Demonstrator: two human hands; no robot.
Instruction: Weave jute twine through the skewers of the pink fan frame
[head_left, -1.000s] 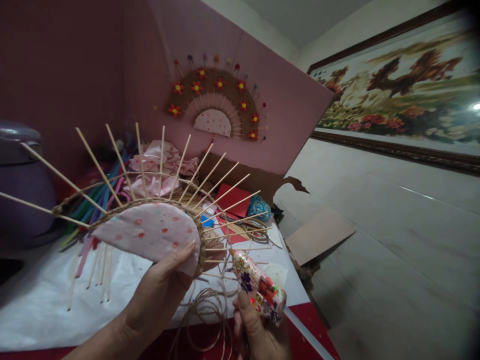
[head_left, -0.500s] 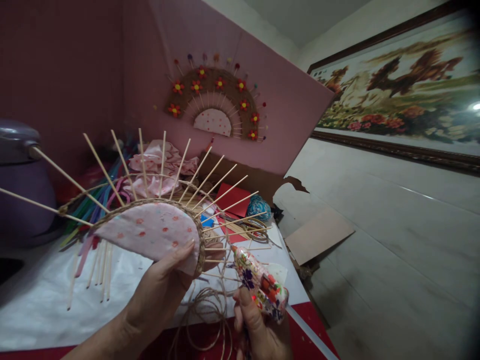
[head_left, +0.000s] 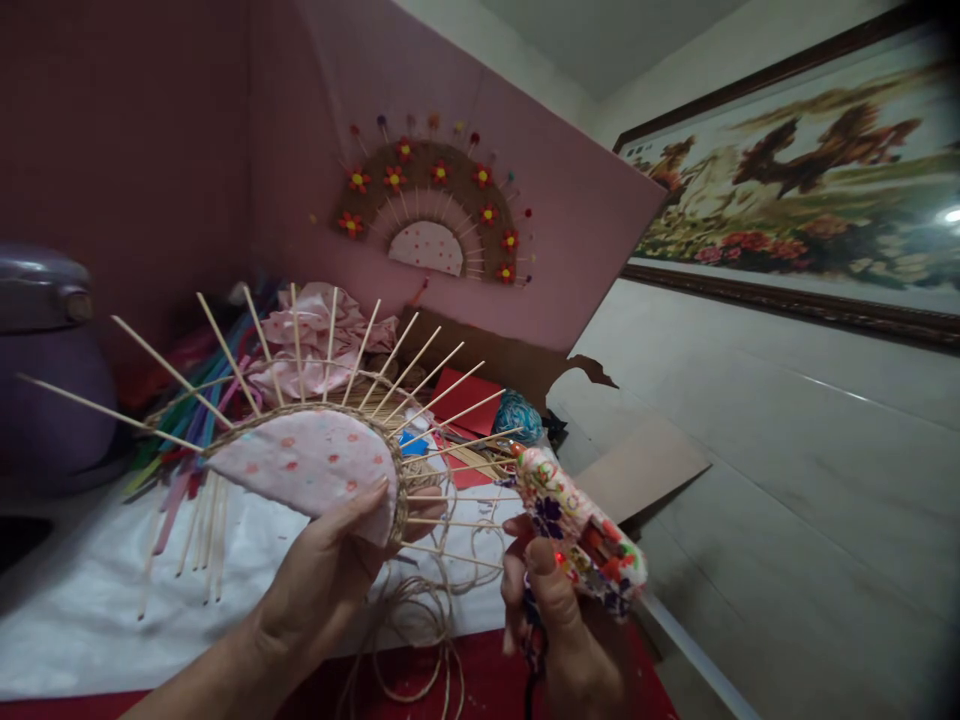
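My left hand (head_left: pixel 330 560) grips the right end of a fabric-covered half-circle (head_left: pixel 304 455), pale pink with red dots. Its thumb lies on the front and the other fingers are behind. Thin wooden sticks (head_left: pixel 370 345) fan outward from the curved edge, which is bordered with jute twine (head_left: pixel 403 500). A glue gun (head_left: pixel 577 520) wrapped in flowery covering is held in my right hand (head_left: pixel 562 620), nozzle toward the upper left, close to the right-hand sticks. A small red light glows on its side. Loose twine (head_left: pixel 420 620) hangs and coils below the half-circle.
Behind lie pink dotted cloth (head_left: pixel 322 335), colourful pipe cleaners (head_left: pixel 180 440), red sheets (head_left: pixel 469 400) and a blue yarn ball (head_left: pixel 519 417). A pink board (head_left: pixel 570 240) bears a finished-looking fan decoration (head_left: pixel 427 200). A purple appliance (head_left: pixel 52 370) stands left; brown cardboard (head_left: pixel 645 470) leans right.
My right hand has moved the glue gun right, away from the twine and the lower sticks. The half-circle has shifted slightly right and down at its left end, still in my left hand.
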